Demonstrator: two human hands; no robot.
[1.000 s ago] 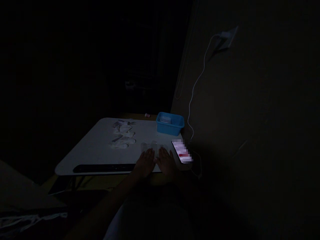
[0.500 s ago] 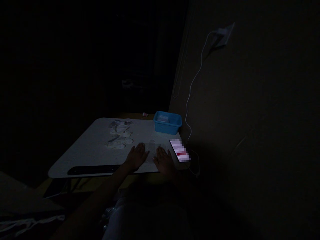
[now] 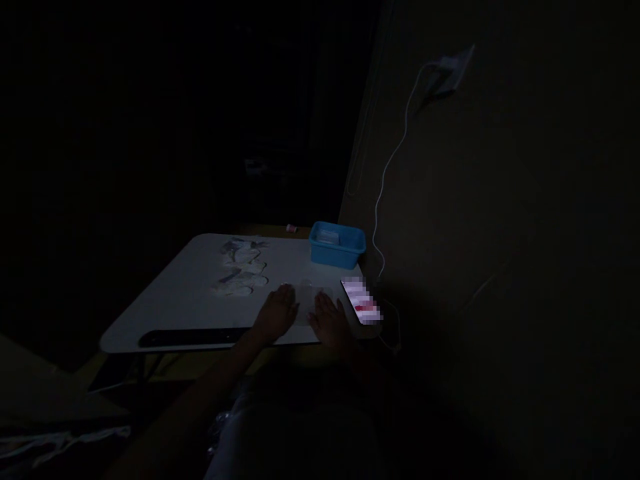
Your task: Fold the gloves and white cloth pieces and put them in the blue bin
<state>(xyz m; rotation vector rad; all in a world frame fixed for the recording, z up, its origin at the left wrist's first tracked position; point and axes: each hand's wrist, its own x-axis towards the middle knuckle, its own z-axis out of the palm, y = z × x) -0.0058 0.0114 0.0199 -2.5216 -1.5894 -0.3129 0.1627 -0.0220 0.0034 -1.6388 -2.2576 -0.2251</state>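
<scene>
In dim light a clear, thin plastic piece, perhaps a bag or film, lies flat near the front edge of the white table. My left hand rests palm down on its left side, thumb toward the middle. On the right side lies my right hand, also palm down with fingers stretched forward. Both hands are open and press on the plastic rather than grip it. Several crumpled pale, partly see-through plastic pieces lie beyond my left hand; their kind is hard to make out.
A blue plastic basin stands at the back right, with a pale flat item inside. A lit phone lies right of my right hand. A white cable hangs from a wall socket. A dark slot runs along the table's front.
My left hand has shifted slightly to the right and its fingers look closer together. My right hand stays nearly in place on the plastic. The view has moved a little.
</scene>
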